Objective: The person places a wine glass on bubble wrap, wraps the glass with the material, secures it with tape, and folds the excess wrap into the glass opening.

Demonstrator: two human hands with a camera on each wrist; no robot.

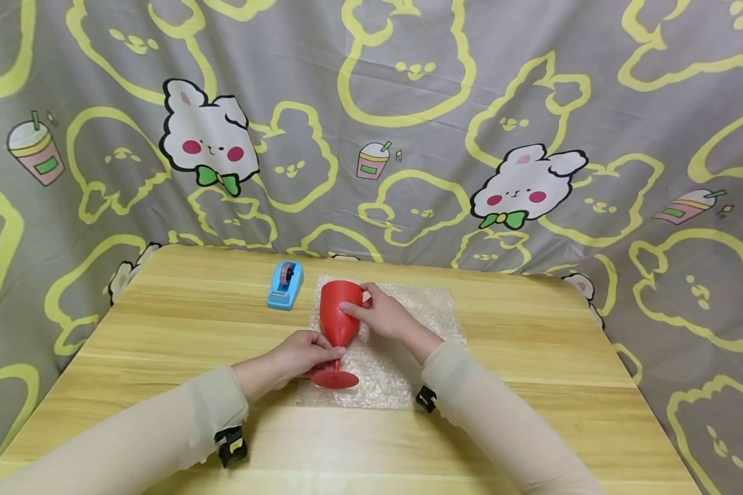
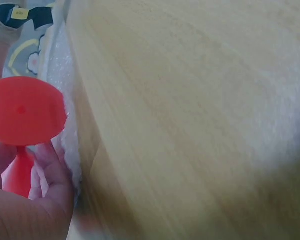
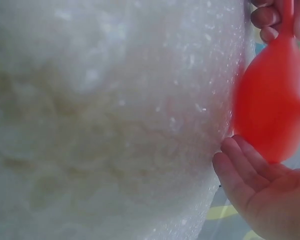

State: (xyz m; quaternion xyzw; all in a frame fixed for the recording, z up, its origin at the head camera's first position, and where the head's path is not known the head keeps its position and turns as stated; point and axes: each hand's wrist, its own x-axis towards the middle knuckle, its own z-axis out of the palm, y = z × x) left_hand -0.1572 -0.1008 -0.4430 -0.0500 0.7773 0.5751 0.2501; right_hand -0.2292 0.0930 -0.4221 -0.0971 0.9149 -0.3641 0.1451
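Note:
A red plastic goblet (image 1: 338, 316) tilts over the left part of a sheet of bubble wrap (image 1: 402, 357), its foot toward the person and its bowl toward the back. With thumb and fingers, my left hand (image 1: 300, 354) pinches the thin stem just above the foot. My right hand (image 1: 385, 313) holds the bowl near the rim, thumb across the front and fingers at the far side. In the left wrist view the round foot (image 2: 27, 110) hides part of the stem. The right wrist view shows the bowl (image 3: 272, 100) beside the fingers, close over the wrap.
A blue tape dispenser (image 1: 285, 285) with a roll in it stands behind and left of the goblet. Everything rests on a wooden table (image 1: 179, 330). A grey patterned curtain (image 1: 309, 82) hangs behind the table and along its sides.

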